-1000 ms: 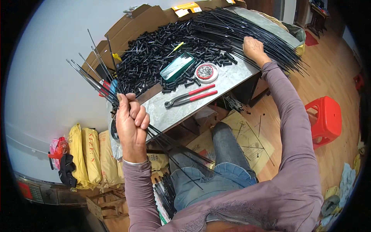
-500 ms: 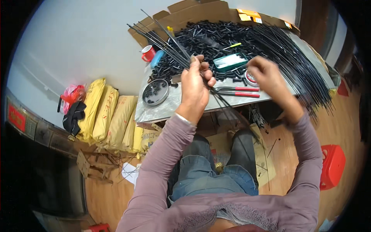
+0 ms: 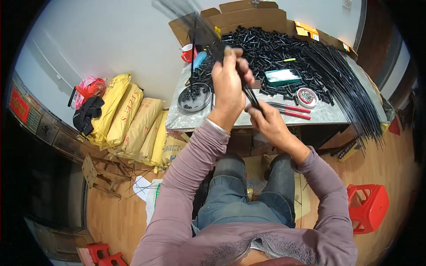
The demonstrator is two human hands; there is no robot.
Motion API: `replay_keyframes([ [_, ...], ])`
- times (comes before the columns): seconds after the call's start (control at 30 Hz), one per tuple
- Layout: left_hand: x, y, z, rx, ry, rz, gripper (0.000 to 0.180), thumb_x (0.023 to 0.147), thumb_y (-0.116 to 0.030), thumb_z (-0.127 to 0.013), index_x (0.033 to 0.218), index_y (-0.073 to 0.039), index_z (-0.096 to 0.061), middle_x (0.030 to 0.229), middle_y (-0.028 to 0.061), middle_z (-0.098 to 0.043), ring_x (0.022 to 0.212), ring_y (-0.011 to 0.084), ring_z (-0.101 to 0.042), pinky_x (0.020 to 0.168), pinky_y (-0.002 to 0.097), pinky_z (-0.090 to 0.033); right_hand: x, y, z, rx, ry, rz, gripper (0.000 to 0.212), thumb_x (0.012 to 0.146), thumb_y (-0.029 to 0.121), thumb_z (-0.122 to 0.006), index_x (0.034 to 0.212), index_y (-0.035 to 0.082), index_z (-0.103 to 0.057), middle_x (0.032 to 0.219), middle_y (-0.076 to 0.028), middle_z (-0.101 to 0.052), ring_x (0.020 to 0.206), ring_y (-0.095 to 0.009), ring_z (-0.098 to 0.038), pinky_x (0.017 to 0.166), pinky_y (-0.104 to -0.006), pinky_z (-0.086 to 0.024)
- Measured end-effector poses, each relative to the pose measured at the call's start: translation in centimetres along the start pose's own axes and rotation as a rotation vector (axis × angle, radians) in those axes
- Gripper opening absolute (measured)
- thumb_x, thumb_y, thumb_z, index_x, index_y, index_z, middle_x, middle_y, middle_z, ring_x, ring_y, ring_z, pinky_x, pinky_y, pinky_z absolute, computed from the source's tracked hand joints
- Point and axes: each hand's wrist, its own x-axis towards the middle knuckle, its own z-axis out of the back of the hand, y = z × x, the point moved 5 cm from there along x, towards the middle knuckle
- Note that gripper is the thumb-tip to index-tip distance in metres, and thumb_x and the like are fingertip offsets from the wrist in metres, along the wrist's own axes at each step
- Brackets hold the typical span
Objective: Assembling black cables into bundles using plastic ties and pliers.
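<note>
A bundle of thin black rods (image 3: 199, 31) slants up and away to the left, its far end smeared by motion. My left hand (image 3: 230, 84) is closed around its middle. Lower down, my right hand (image 3: 271, 122) has its fingers closed on the near end of the same rods. One separate dark rod (image 3: 193, 53) runs nearly upright, its lower end over a round metal dish (image 3: 210, 103) of small black rings. Red-handled pliers (image 3: 296, 113) lie right of my right hand, beside a round tin (image 3: 307, 97) of small parts and a green box (image 3: 282, 83) with white sticks.
A heap of short black tubes (image 3: 266, 46) covers the table's back, before a cardboard wall (image 3: 248, 17). Long black rods (image 3: 350, 84) overhang the right edge. A red cup (image 3: 188, 54) stands back left. Yellow sacks (image 3: 128, 108) and red stools (image 3: 368, 206) flank the table.
My right hand has come left from near the tin and closed on the bundle's near end. The bundle has swung upward. A single rod now shows upright over the dish.
</note>
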Motion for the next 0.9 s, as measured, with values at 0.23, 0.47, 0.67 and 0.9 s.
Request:
replay_keyframes([
  [0.23,1.9,-11.0,-5.8,0.434,0.362,-0.48,0.029,0.098,-0.025,-0.049,0.089,0.0,-0.06,0.07,0.0074,-0.063,0.065,0.0147,-0.062,0.06,0.0261,-0.051,8.9,8.6,-0.5,0.271,-0.02,0.263,0.021,0.098,0.019,-0.047,0.093,0.002,-0.056,0.06,0.0,-0.047,0.054,-0.008,-0.045,0.05,-0.0272,-0.038],
  [0.47,4.2,-0.3,5.3,0.411,0.123,-0.101,0.032,0.096,-0.032,-0.053,0.102,0.0,-0.057,0.085,0.0083,-0.064,0.075,0.0163,-0.064,0.067,0.0297,-0.053,8.7,-4.9,-5.8,0.126,0.084,0.054,0.027,0.099,0.025,-0.043,0.1,0.002,-0.057,0.068,-0.004,-0.057,0.056,-0.011,-0.054,0.052,-0.0281,-0.045],
  [0.67,6.3,-2.6,7.3,0.149,0.029,0.036,0.05,0.1,-0.044,-0.035,0.113,0.002,-0.048,0.096,0.0164,-0.064,0.083,0.0306,-0.067,0.073,0.0426,-0.057,6.1,-0.2,-5.9,0.481,0.316,-0.177,0.032,0.101,0.028,-0.042,0.11,0.0,-0.055,0.069,-0.004,-0.056,0.054,-0.009,-0.054,0.047,-0.0232,-0.044],
  [0.9,7.1,-3.5,6.4,-0.229,0.217,0.17,0.06,0.097,-0.055,-0.033,0.108,0.001,-0.052,0.098,0.0184,-0.064,0.086,0.0336,-0.067,0.075,0.044,-0.057,4.1,3.0,-4.0,0.453,0.189,-0.162,0.036,0.101,0.03,-0.041,0.118,0.001,-0.054,0.069,0.001,-0.053,0.048,-0.003,-0.043,0.04,-0.0181,-0.033],
])
